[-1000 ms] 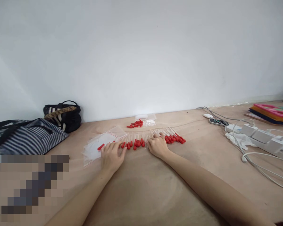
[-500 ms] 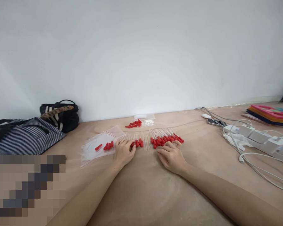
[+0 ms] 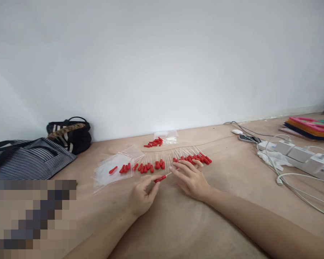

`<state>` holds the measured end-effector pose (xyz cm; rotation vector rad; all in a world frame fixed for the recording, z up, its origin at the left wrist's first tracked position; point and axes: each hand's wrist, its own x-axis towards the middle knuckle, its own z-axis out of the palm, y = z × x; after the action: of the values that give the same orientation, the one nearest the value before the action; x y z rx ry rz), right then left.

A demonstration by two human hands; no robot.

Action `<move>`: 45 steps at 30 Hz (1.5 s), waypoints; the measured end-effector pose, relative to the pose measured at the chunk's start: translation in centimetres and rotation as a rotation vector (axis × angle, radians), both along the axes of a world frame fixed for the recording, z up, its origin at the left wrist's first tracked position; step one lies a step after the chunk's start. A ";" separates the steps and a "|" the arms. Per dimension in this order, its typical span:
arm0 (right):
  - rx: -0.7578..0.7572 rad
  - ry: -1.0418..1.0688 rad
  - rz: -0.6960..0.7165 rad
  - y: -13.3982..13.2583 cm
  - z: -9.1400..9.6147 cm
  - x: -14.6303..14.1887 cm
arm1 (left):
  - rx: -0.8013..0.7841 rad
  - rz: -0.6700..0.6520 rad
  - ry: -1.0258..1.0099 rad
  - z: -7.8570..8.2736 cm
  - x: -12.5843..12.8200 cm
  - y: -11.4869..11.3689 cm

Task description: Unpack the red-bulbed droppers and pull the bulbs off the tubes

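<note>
A row of clear droppers with red rubber bulbs (image 3: 178,159) lies across the wooden surface (image 3: 178,223). My left hand (image 3: 143,196) has its fingers pinched round one red-bulbed dropper (image 3: 161,178), lifted slightly toward me from the row. My right hand (image 3: 190,178) rests flat beside it with fingers spread, fingertips touching the droppers in the row. Clear zip bags (image 3: 112,169) with a few red bulbs on them lie to the left. A small pile of loose red bulbs (image 3: 153,142) sits farther back next to another clear bag (image 3: 169,136).
A striped bag (image 3: 27,158) and a black handbag (image 3: 70,135) stand at the left by the wall. At the right lie a power strip with white chargers (image 3: 299,156), trailing cables (image 3: 299,187), a phone (image 3: 248,138) and colourful folders (image 3: 310,126).
My left hand drew back from the row and now pinches one dropper. My right hand slid left along the row and spread flat.
</note>
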<state>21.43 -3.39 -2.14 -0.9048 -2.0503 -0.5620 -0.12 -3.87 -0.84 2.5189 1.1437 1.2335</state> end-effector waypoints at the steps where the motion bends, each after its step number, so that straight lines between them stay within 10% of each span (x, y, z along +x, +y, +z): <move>1: -0.003 -0.012 0.038 0.2 -0.1 0.0 | -0.023 -0.036 0.014 0.0 0.1 0.0; 45: -0.320 0.042 0.056 1.1 -1.8 0.4 | -0.078 0.069 0.021 -0.3 -0.5 1.8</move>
<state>21.80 -2.29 -3.94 -1.0289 -2.1555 -0.1841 -0.59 -2.08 -1.17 2.4607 1.2676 1.1561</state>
